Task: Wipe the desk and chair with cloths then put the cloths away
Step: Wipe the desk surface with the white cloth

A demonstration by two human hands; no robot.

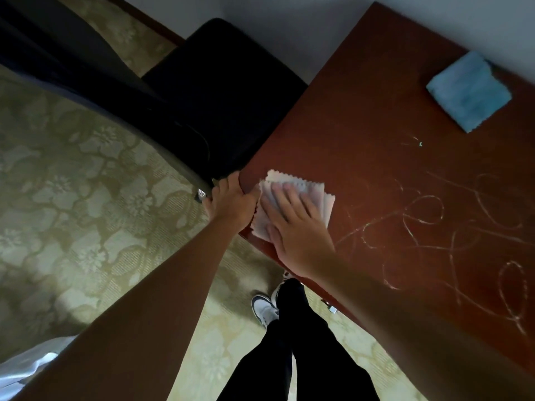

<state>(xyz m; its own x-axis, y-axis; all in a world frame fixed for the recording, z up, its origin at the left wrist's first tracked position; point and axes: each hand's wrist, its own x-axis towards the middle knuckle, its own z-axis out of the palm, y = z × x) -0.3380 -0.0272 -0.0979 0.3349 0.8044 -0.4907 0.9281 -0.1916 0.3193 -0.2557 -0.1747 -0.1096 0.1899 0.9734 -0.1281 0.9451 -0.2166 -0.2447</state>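
Head view, looking down. Two cloths: pale pink cloth [298, 202] at the near left corner of the reddish-brown desk [376, 117], folded blue cloth [469, 92] at the far right, well apart. One black chair [220, 91] just beside the desk's left edge. Two hands: right hand [295, 227] flat on the pink cloth, fingers spread, pressing rather than gripping; left hand [231, 204] curled over the desk's left edge, grasping the corner, touching the cloth. White looping scribbles [428, 224] across the desk's right half. Open patterned carpet [72, 183] to the left; black trousers and one white shoe [265, 311] near.
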